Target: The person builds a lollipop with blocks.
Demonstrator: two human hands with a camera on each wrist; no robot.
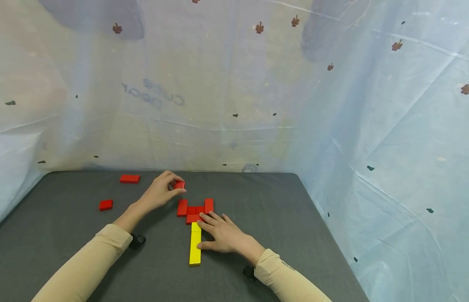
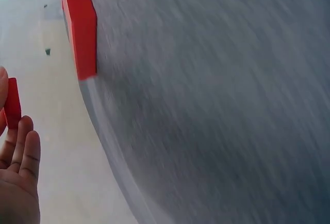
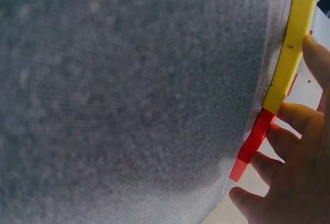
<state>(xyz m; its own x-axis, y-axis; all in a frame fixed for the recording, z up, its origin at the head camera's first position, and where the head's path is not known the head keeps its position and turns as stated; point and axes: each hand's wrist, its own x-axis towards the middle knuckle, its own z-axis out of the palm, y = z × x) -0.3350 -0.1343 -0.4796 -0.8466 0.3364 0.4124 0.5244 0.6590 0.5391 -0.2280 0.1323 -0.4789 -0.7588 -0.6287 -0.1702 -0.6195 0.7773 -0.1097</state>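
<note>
Between thumb and fingers, my left hand (image 1: 163, 189) pinches a small red block (image 1: 179, 184) above the far part of the table. The same red block (image 2: 13, 104) shows at the left edge of the left wrist view. Just below it lies a group of red blocks (image 1: 191, 210), with an upright piece on each side. A long yellow block (image 1: 195, 248) and a short yellow block (image 1: 196, 227) run in line toward me from that group. My right hand (image 1: 224, 235) rests with spread fingers against the yellow and red blocks; its fingertips hide part of the lower red piece.
Two loose red pieces lie at the left: a longer red block (image 1: 130, 179) near the back edge and a shorter red block (image 1: 106, 205) closer. The dark grey table (image 1: 279, 218) meets a pale plastic sheet (image 1: 219, 105) behind and at the right.
</note>
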